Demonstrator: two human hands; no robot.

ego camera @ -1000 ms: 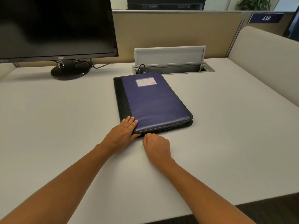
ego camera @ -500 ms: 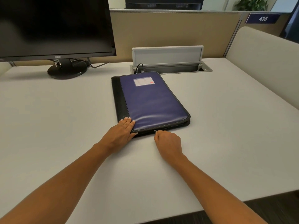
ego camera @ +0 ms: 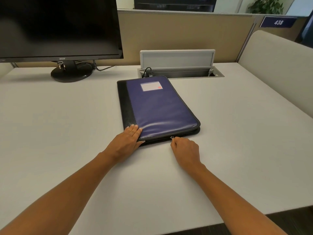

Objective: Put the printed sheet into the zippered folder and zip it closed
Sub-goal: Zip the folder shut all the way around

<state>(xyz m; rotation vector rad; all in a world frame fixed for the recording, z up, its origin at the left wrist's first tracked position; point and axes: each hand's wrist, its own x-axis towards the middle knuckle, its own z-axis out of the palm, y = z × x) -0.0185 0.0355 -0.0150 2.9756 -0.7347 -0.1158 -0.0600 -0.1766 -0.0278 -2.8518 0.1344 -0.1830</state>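
Note:
A blue and black zippered folder lies flat and folded shut on the white desk, with a pale label near its far end. My left hand presses flat on the folder's near left corner, fingers straight. My right hand pinches the metal zipper pull about midway along the folder's near edge. To the right of the pull the zipper still gapes toward the near right corner. The printed sheet is not visible.
A black monitor on a round stand fills the back left. Behind the folder an open cable hatch sits in the desk with its lid raised. A beige partition and a padded divider bound the back and right.
My right hand has slid the zipper pull rightward along the folder's near edge, from next to my left hand to about mid-edge. My left hand has stayed on the corner.

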